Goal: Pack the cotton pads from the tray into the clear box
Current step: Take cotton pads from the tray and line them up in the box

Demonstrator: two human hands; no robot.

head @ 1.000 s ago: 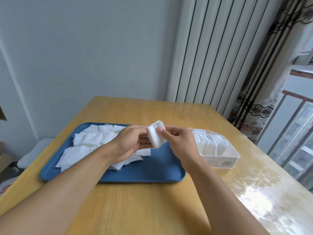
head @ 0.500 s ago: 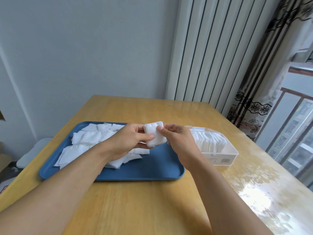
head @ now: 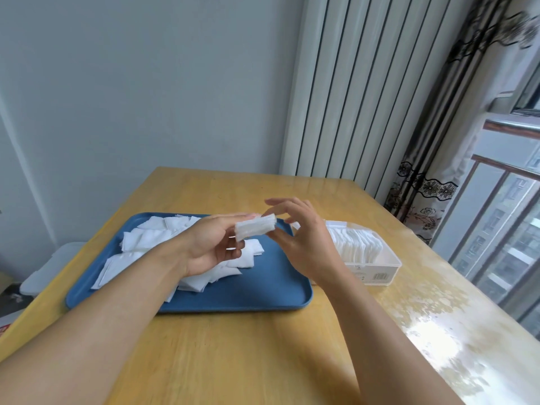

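Note:
A small stack of white cotton pads [head: 255, 227] is held edge-on above the blue tray [head: 263, 290]. My left hand [head: 214, 244] grips its left end, palm turned up. My right hand [head: 304, 238] touches the stack's right end with thumb and fingertips, the other fingers spread. Loose cotton pads [head: 152, 247] lie heaped on the tray's left half. To the right of the tray stands the clear box [head: 382, 267], with a row of pads [head: 356, 244] standing on edge inside it.
The tray and box sit on a wooden table [head: 263, 361]. A glossy, reflective patch covers the table's right side [head: 438, 331]. A white radiator [head: 365, 89] and a patterned curtain [head: 432, 171] stand behind; a window is at the right.
The stack has been turned from face-on to edge-on and lifted slightly. My left palm has rolled upward, and my right hand's fingers have spread apart.

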